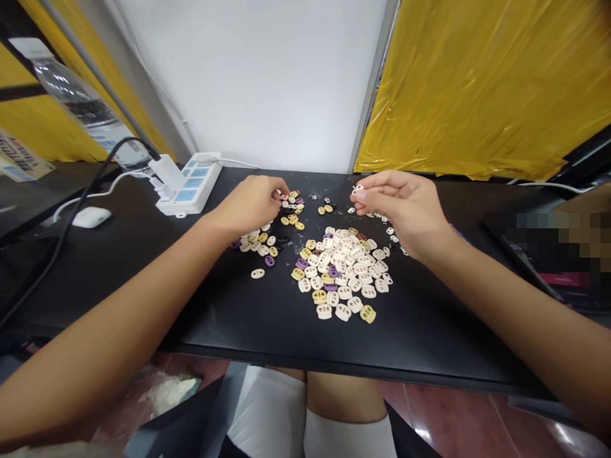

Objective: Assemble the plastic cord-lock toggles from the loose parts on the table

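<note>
Right grip: my right hand (405, 207) is pinched closed, thumb against fingers, on a small white two-hole piece (358, 189), lifted above the far part of the tabletop (229, 318).
Left grip: my left hand (255, 200) reaches to the far cluster (293, 205), fingers curled and fingertips close together; I cannot tell whether they have hold of anything.
Main pile: two-hole oval plastic stoppers (346, 261), mostly cream, with some yellow, purple and brown, heaped between my forearms.
Left group: more stoppers (260, 239) in cream, yellow, purple and black, partly hidden by my left wrist; one cream stopper (258, 273) lies apart, nearer me.
Far cluster: cream, yellow and purple stoppers just beside my left fingertips, with yellow ones (293, 221) on the near side.
Right scatter: small white two-hole pieces (391, 233) beneath and beside my right hand.
Box print: a pale box (23, 156) at far left carries large dark lettering, slanted and blurred, which I cannot read with certainty.
Bottle label: a clear plastic bottle (86, 105) with a white cap has blue print and a barcode, too soft to read.
Power strip: white, with blue panels (203, 184) and plugs in it; any wording is too small to make out.
Case: smooth white, rounded (92, 217), near the strip.
</note>
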Motion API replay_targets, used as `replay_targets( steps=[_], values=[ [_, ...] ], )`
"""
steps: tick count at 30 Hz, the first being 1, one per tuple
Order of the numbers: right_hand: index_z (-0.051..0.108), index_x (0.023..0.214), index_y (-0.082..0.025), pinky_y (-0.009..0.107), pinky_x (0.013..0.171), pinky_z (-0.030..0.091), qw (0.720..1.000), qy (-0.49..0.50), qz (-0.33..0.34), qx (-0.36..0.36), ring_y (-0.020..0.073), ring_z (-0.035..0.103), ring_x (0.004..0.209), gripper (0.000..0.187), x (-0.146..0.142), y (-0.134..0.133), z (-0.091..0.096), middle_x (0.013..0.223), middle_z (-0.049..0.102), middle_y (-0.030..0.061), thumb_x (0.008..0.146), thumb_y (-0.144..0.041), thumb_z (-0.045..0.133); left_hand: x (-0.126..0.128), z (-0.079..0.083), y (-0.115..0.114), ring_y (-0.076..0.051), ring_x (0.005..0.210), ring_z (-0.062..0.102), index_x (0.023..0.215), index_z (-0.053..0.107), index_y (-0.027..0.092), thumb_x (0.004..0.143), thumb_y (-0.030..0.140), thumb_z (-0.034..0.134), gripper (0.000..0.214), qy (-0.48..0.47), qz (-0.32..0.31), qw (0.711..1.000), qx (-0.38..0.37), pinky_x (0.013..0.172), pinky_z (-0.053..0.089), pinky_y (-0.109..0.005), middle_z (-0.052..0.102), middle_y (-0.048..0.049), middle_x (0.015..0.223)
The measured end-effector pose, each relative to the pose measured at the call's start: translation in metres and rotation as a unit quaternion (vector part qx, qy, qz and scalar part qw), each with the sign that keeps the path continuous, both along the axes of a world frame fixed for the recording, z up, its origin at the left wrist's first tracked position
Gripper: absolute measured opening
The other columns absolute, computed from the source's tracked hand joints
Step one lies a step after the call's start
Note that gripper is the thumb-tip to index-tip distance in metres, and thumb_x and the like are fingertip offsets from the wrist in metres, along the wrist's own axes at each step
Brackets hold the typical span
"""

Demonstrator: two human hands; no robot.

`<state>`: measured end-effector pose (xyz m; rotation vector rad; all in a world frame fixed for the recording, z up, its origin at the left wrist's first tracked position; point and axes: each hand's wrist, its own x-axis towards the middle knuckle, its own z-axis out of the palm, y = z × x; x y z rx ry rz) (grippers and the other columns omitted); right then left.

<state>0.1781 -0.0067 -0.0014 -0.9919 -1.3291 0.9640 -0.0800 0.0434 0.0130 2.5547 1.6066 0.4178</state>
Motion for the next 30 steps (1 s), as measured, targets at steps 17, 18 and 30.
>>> replay_targets(
  steps=[17,18,30],
  values=[
    [0.075,0.077,-0.020,0.034,0.068,0.059,1.000,-0.015,0.006,-0.020,0.0142,0.065,0.061,0.016,-0.003,-0.002,0.002,0.071,0.074,0.0021,0.065,-0.021,0.085,0.004,-0.003,-0.001,-0.021,0.087,0.070,0.099,0.070,0.015,0.082,0.014,0.061,0.019,-0.062,-0.013,0.998,-0.003,0.080,0.053,-0.033,0.075,-0.0080,0.091],
    [0.075,0.077,-0.019,0.034,0.068,0.059,1.000,-0.016,0.009,-0.020,0.0142,0.065,0.061,0.016,-0.003,-0.002,0.002,0.072,0.074,0.0021,0.065,-0.022,0.086,0.008,0.000,-0.005,-0.020,0.086,0.071,0.097,0.070,0.016,0.082,0.014,0.061,0.017,-0.080,-0.016,0.997,0.007,0.081,0.054,-0.033,0.075,-0.0074,0.090],
    [0.076,0.079,-0.020,0.033,0.060,0.056,0.993,-0.094,0.056,0.034,0.0159,0.065,0.063,0.018,-0.003,-0.006,0.000,0.073,0.074,0.0044,0.071,-0.029,0.089,0.054,-0.002,-0.042,-0.021,0.093,0.076,0.098,0.073,0.014,0.076,0.019,0.075,0.023,-0.432,-0.074,0.883,-0.169,0.083,0.062,-0.034,0.080,-0.0096,0.097]
  ],
)
